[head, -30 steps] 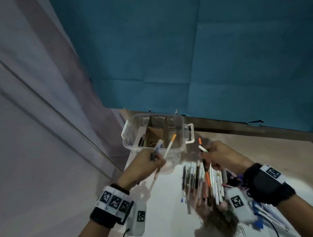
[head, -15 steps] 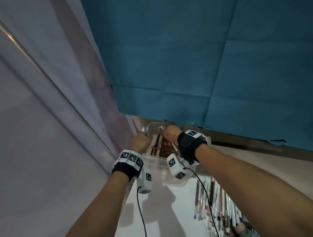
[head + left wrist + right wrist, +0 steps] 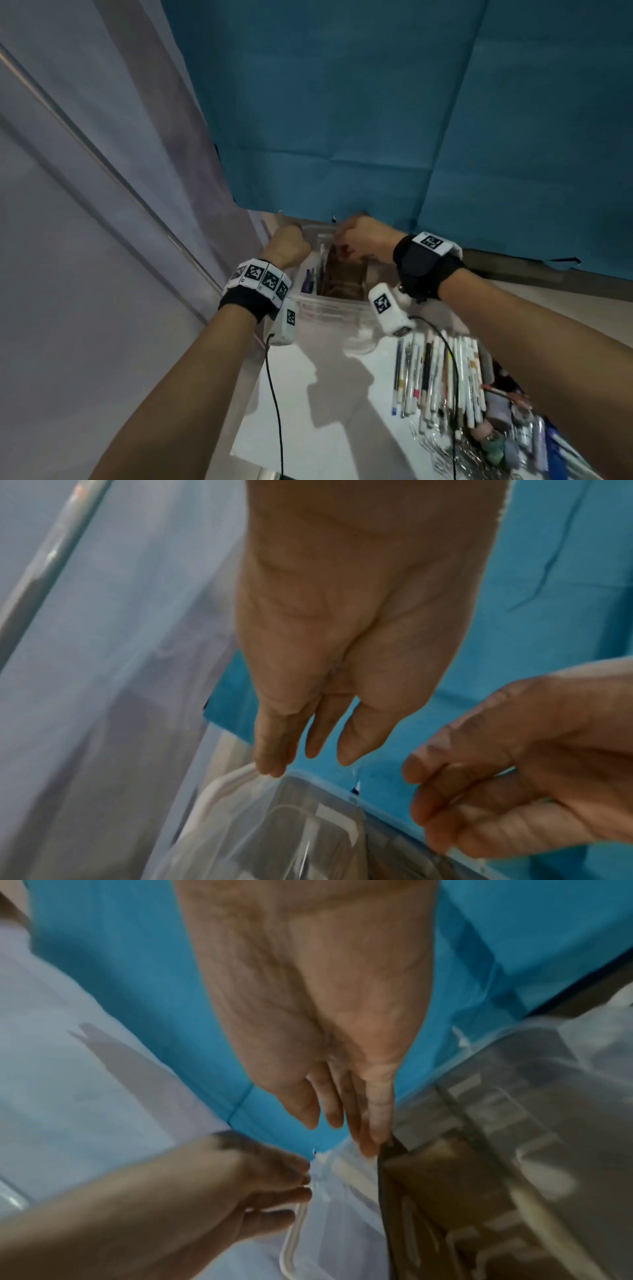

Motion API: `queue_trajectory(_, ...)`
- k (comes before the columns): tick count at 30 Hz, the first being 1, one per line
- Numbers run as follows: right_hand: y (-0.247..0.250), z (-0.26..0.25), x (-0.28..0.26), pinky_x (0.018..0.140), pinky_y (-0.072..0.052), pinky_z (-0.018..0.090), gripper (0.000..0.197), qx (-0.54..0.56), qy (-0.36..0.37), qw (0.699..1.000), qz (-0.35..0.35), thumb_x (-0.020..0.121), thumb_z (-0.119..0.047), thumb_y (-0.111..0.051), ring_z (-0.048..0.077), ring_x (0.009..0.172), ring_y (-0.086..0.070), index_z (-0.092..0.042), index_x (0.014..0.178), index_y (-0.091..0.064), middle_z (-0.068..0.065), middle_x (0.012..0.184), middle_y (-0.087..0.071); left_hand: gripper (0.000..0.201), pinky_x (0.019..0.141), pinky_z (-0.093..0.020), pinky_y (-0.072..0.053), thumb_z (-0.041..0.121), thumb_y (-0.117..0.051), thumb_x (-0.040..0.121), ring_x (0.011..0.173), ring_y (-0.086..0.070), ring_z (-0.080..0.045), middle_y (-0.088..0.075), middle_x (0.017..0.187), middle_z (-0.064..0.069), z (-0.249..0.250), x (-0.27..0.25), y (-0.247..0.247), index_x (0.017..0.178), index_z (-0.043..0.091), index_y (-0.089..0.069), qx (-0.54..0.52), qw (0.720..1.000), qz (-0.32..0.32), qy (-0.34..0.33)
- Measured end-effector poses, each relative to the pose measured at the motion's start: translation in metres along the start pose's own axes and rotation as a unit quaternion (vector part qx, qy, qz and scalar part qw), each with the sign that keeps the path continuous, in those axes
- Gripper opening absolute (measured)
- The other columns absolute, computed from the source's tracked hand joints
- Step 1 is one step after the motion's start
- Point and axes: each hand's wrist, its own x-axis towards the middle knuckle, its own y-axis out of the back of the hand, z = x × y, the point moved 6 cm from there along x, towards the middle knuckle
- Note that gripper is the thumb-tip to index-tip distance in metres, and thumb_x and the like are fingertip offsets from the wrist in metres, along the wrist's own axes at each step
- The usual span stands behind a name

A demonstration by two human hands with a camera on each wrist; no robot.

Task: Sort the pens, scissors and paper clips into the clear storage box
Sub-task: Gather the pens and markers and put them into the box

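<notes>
Two hands reach over the box (image 3: 334,310), which sits on the tabletop (image 3: 308,411) at about 12 o'clock, hard against the blue sheet (image 3: 342,120). Left hand (image 3: 287,246) is at the box's 10 o'clock corner; in the left wrist view its fingers (image 3: 274,750) hang straight and close together, tips touching the rim, holding nothing. Right hand (image 3: 364,240) is over the far rim at 12 o'clock; its fingers (image 3: 373,1123) point down, nearly straight, tips against the top edge of the brown divider (image 3: 346,277) inside the box. Whether they pinch anything there I cannot tell, as the view is blurred. Several pens (image 3: 313,277) stand in the compartment left of the divider. Many more pens (image 3: 442,377) lie side by side on the tabletop at 4 o'clock from the box, with a pile of paper clips (image 3: 442,452) just below them at 5 o'clock.
</notes>
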Motion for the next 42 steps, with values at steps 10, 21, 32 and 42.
queue_trajectory(10, 0.04, 0.08, -0.103, 0.049, -0.04, 0.023, 0.017, -0.103, -0.116, 0.938, -0.311, 0.092, -0.019, -0.067, 0.015, 0.05, -0.052, -0.005, 0.085, -0.074, 0.011, 0.067, -0.064, 0.023, 0.057, -0.023, -0.054, 0.022, -0.057, 0.102, 0.066, -0.072, -0.012, -0.078, 0.084, -0.008, 0.089, -0.093, -0.094, 0.098, 0.005, -0.072, -0.078, 0.953, -0.27, -0.116)
queue_trajectory(21, -0.009, 0.221, -0.098, 0.059, -0.048, 0.028, 0.014, -0.257, -0.191, 0.947, -0.01, 0.085, -0.008, -0.065, 0.022, 0.064, -0.062, -0.008, 0.078, -0.053, 0.006, 0.072, -0.065, 0.031, 0.088, -0.043, -0.051, 0.032, -0.055, 0.097, 0.109, -0.061, -0.037, -0.059, 0.119, -0.018, 0.031, -0.088, -0.254, 0.109, 0.003, -0.054, 0.077, 0.975, -0.208, -0.026)
queue_trajectory(32, -0.054, 0.245, -0.113, 0.063, -0.044, 0.032, 0.018, -0.172, -0.226, 0.951, 0.124, 0.088, -0.008, -0.063, 0.027, 0.08, -0.058, -0.011, 0.085, -0.046, 0.012, 0.098, -0.06, 0.041, 0.096, -0.046, -0.047, 0.026, -0.059, 0.096, 0.121, -0.057, -0.034, -0.053, 0.134, -0.012, 0.015, -0.095, -0.281, 0.129, 0.006, -0.045, 0.049, 0.988, -0.136, 0.046)
queue_trajectory(42, -0.038, 0.241, -0.116, 0.072, -0.052, 0.035, 0.012, -0.125, -0.217, 0.964, 0.091, 0.09, -0.017, -0.06, 0.03, 0.092, -0.066, -0.007, 0.092, -0.052, 0.014, 0.103, -0.064, 0.038, 0.096, -0.042, -0.048, 0.022, -0.056, 0.093, 0.12, -0.053, -0.034, -0.053, 0.127, -0.015, -0.001, -0.095, -0.273, 0.125, 0.004, -0.046, 0.102, 0.987, -0.126, 0.023)
